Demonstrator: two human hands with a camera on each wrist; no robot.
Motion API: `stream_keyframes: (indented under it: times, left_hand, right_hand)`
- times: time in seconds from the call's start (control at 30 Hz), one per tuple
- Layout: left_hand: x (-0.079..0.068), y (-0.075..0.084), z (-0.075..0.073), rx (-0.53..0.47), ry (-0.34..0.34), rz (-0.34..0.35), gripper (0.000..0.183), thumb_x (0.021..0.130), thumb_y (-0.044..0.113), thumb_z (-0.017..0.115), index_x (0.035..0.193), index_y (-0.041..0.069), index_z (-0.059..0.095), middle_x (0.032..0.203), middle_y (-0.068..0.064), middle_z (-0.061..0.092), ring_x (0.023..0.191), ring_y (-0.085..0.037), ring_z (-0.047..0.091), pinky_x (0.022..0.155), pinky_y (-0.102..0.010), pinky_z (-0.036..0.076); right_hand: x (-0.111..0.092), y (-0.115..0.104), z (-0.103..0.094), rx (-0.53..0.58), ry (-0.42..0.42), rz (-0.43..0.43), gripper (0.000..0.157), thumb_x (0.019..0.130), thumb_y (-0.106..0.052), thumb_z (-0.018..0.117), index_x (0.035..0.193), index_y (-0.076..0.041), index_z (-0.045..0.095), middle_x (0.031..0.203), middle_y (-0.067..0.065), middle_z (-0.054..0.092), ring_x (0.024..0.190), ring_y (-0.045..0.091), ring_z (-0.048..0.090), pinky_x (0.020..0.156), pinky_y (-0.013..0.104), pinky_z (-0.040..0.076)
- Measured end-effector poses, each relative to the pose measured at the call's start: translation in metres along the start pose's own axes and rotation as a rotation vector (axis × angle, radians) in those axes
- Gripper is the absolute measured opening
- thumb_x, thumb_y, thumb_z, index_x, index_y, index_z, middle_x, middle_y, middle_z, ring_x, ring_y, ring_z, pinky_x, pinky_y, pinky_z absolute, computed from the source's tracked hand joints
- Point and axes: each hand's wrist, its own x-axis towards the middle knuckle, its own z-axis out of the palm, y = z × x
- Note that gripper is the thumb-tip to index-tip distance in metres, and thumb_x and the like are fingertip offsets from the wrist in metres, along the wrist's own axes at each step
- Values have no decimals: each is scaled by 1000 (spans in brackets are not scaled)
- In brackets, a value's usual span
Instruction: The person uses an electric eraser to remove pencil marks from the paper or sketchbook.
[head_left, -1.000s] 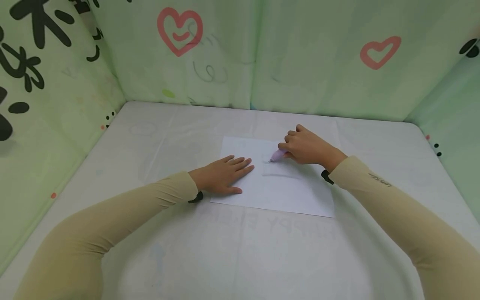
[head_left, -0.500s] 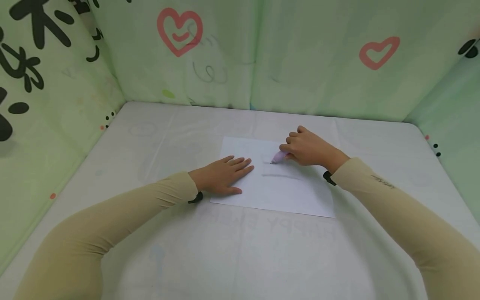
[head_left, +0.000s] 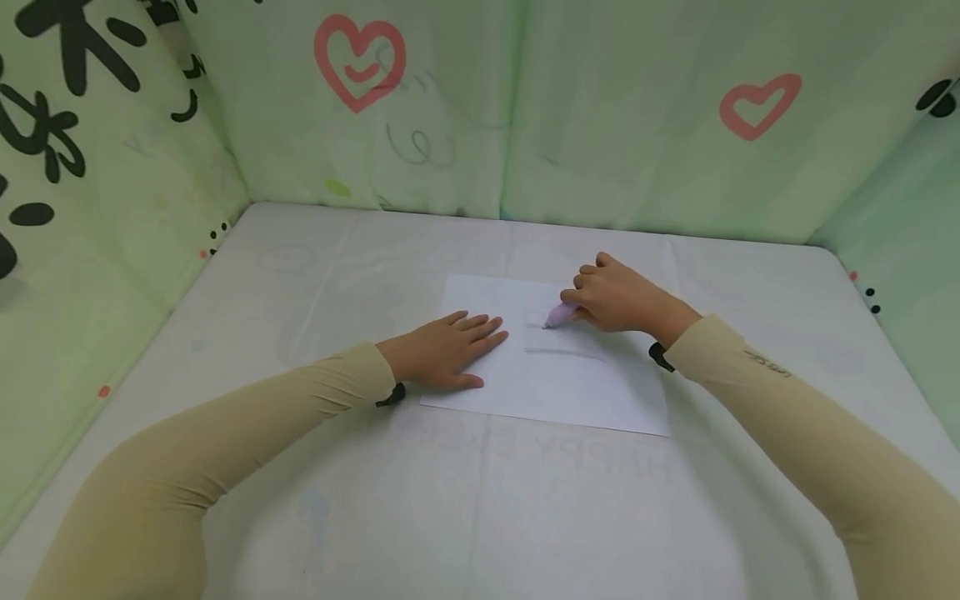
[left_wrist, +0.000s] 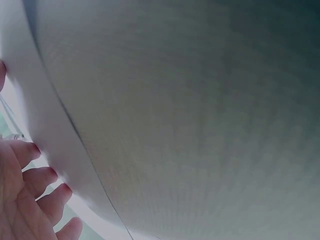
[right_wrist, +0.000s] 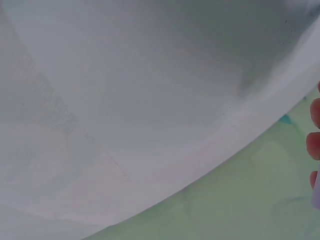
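Note:
A white sheet of paper (head_left: 585,396) lies on the white-covered table. My left hand (head_left: 442,350) rests flat on its left part with the fingers spread; in the left wrist view several of that hand's fingers (left_wrist: 42,185) show at the lower left. Farther right, my right hand (head_left: 618,296) grips a light purple, thick-bodied tool (head_left: 561,314) with a small dark tip. The tip meets the paper at the left end of a faint line. Below it runs another faint greyish line (head_left: 562,352). Most of the tool is hidden in the hand; its exact kind cannot be told.
Around the table (head_left: 375,500) hang green curtains (head_left: 600,125) with red hearts and black markings. Faint lettering shows on the tablecloth below the paper. Both sleeves are beige, with a dark strap at each wrist.
My right hand has shifted slightly right and toward me with the purple tool, its tip moving along the paper. The left hand and the sheet have stayed where they were.

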Motion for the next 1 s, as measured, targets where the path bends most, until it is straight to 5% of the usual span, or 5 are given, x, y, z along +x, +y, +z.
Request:
stream_keyframes:
  times: [1.0]
  left_hand:
    - [2,0,1,-8,-9,-12,75,96,51,40,153,14,8,160,-6,8,148,-24,11,121,-44,10]
  right_hand:
    - [4,0,-1,23,7,-7,17,78,-19,75,80,-11,60,64,5,57,62,21,49,62,33,30]
